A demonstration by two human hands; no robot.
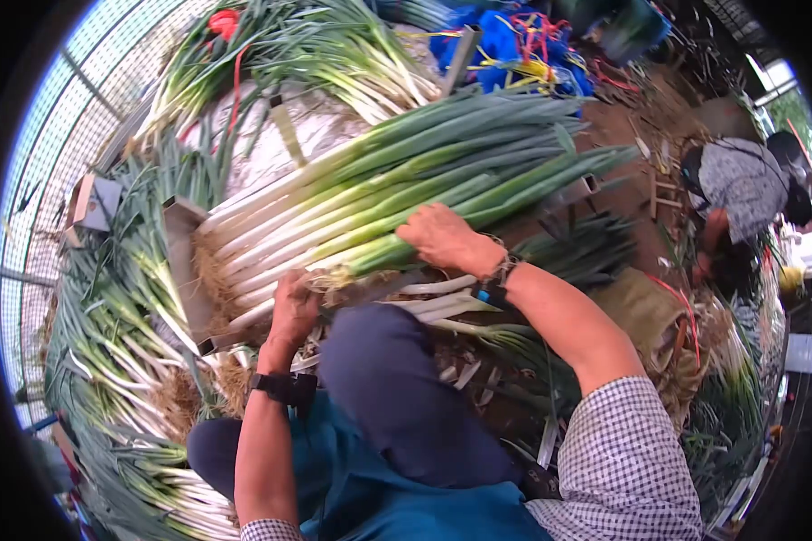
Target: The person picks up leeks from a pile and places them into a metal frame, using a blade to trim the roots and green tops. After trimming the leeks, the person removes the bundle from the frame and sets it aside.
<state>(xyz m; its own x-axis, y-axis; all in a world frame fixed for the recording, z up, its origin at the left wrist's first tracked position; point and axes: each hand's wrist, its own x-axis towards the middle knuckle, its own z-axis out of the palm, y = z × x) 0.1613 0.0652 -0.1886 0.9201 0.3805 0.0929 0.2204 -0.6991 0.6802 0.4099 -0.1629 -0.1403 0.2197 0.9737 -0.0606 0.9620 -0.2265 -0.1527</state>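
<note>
A row of leeks lies side by side, with white stalks and roots to the left and green leaves to the right. The root ends sit against a metal end plate. My left hand is closed around the white part of the nearest leek. Farther right, my right hand grips the green part at the near edge of the row, fingers curled and partly hidden. Between the hands, a yellowish torn leaf base shows.
Loose leeks are piled at left, with more leeks at the back. Blue material with coloured ties lies at the far side. A co-worker bends down at right. My knee is close below the row.
</note>
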